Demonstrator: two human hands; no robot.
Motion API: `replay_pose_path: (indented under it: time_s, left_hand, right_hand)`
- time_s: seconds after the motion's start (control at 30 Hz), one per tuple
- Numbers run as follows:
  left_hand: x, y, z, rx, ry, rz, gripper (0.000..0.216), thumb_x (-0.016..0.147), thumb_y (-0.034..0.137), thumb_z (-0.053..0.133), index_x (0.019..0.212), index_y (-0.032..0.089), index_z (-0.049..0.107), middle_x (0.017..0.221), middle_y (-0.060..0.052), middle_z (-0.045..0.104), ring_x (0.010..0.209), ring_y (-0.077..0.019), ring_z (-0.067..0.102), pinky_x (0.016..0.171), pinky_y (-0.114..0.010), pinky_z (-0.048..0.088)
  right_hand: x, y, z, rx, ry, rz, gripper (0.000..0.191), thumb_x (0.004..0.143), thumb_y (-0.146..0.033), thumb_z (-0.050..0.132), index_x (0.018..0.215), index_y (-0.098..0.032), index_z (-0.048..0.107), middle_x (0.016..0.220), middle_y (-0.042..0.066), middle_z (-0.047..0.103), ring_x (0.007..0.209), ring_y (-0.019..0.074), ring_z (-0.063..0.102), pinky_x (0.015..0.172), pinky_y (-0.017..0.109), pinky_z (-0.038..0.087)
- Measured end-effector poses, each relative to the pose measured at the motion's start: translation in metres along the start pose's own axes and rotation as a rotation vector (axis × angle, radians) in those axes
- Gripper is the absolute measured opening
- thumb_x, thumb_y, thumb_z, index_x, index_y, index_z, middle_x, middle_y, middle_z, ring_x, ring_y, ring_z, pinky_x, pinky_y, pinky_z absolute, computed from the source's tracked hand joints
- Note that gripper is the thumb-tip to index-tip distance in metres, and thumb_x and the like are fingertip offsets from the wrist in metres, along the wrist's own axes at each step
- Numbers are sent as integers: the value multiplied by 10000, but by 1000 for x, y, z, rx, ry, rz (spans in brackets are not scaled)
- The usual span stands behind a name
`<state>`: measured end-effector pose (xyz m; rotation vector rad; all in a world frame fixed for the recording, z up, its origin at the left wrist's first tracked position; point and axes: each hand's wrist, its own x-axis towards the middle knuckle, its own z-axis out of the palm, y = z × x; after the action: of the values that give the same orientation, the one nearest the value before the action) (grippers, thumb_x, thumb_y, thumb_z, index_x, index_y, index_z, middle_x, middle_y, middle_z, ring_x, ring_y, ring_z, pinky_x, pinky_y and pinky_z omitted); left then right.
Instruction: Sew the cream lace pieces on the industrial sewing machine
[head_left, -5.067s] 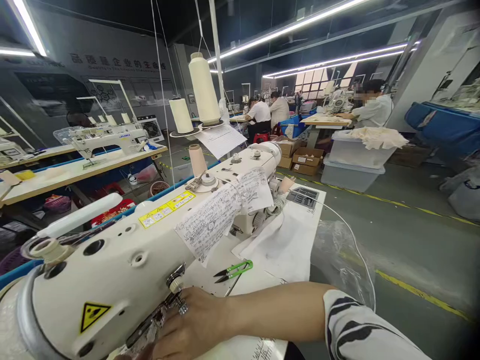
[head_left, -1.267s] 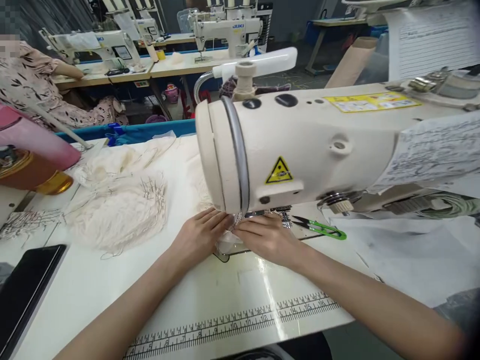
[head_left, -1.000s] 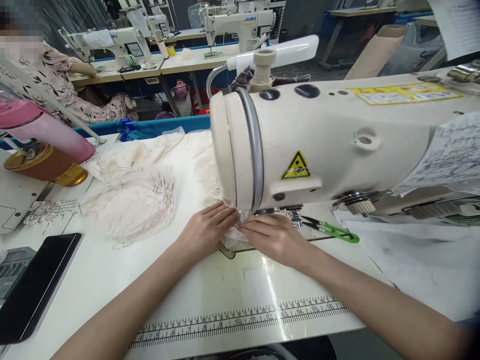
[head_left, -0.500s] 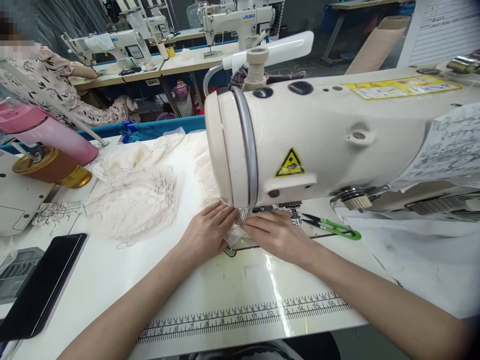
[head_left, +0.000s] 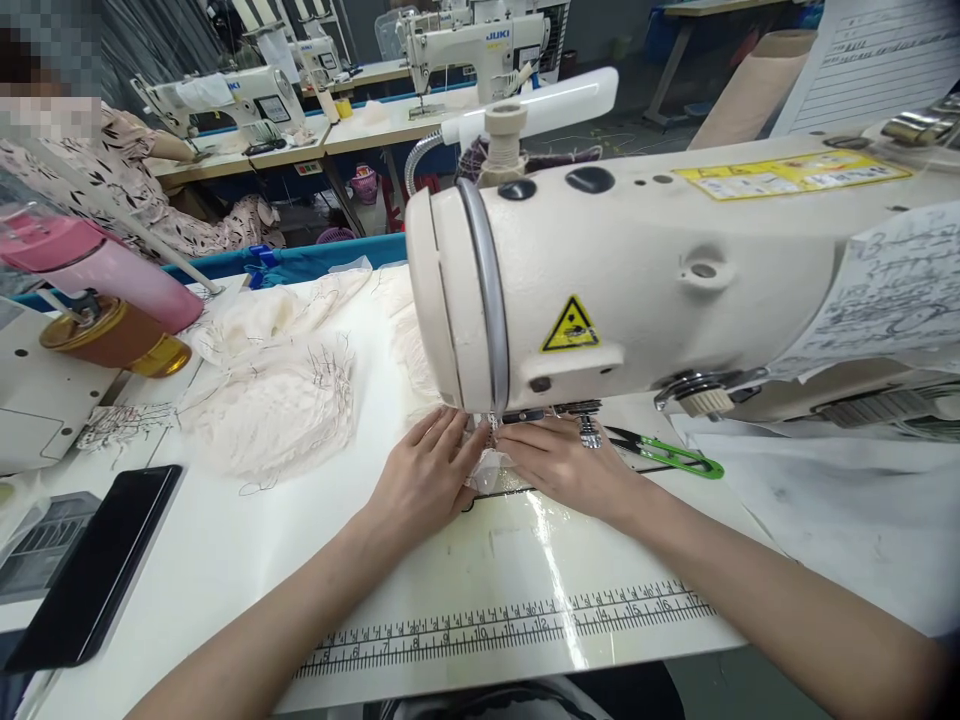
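Observation:
Under the head of a large cream sewing machine [head_left: 630, 270], both hands work at a small piece of pale sheer fabric [head_left: 491, 472]. My left hand [head_left: 424, 470] lies on the fabric left of the presser foot [head_left: 491, 425], fingers stretched forward and thumb apart. From the other side, my right hand [head_left: 566, 465] reaches in with its fingers pressed together at the fabric's edge. The machine head hides the needle and part of the fingertips. Green-handled thread snips [head_left: 675, 455] lie just beyond the right hand.
Gathered cream fabric pieces [head_left: 270, 410] with loose threads lie on the left. Past them stand an amber cup [head_left: 124, 340] and a pink bottle [head_left: 112, 265]; a black phone [head_left: 97, 570] is nearer. A printed ruler [head_left: 510, 632] runs along the front edge. A co-worker [head_left: 142, 190] sits behind.
The view has shifted slightly. The left index finger has come closer to the presser foot, and the sheer fabric shows more between the hands. The right hand stays nearly in place.

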<state>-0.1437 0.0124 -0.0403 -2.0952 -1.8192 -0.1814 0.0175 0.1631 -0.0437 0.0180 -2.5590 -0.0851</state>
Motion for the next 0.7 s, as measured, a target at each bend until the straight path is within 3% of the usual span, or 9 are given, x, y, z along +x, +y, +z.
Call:
replay_pose_path:
  time_s: [0.23,0.47,0.7]
  left_hand:
    - [2,2,-2,32,-33,-15,533,793,246,596,1311,122,562,1235,-185,630,1168,-321,596,988,-457,498]
    - [3,2,-2,34,-29,-24,516,819,243,573,1324,137,548,1236,-184,627,1178,-332,586,979,-487,488]
    - [3,-2,-1,-11,-28,-41,494,843,234,574,1329,156,540,1249,-176,616,1192,-334,570,1009,-512,457]
  right_hand:
    - [1,-1,-2,-132,67,42,156,945,-217,521,966,-212,676,942,-23,717,782,124,597,617,322,352]
    - [0,-2,-3,-186,93,70,154,925,-197,539,983,-237,676,984,-52,727,699,138,601,645,350,406]
    - [2,-1,-6,-227,57,74,114,901,-204,566,917,-238,674,864,-11,715,650,166,589,646,364,436]
